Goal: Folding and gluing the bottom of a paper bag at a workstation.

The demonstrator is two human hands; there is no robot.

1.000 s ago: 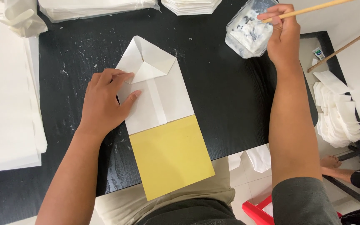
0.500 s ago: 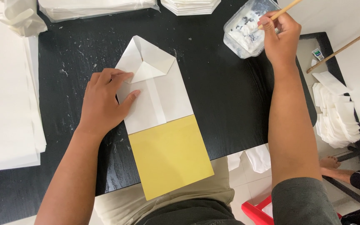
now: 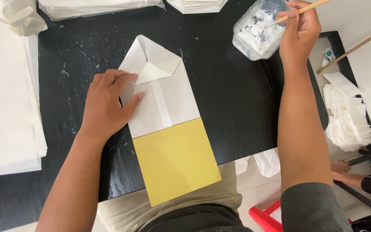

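A folded white paper bag (image 3: 168, 92) lies on the black table (image 3: 241, 103), its bottom flaps folded open at the far end. A yellow card (image 3: 174, 161) sticks out of its near end, over the table's edge. My left hand (image 3: 108, 105) presses flat on the bag's left side, fingers spread. My right hand (image 3: 299, 30) holds a thin wooden stick (image 3: 308, 8), whose tip dips into a clear plastic tub (image 3: 258, 32) of white paste at the far right.
Stacks of white paper (image 3: 5, 99) lie at the left, with more stacks (image 3: 99, 6) along the far edge. A pile of white paper pieces (image 3: 348, 116) sits on the floor at the right. A long wooden stick (image 3: 353, 49) leans there, and a red stool (image 3: 267, 217) stands below.
My right hand has shifted slightly left with the stick, whose tip now sits in the tub of paste. My left hand has stayed pressed on the bag.
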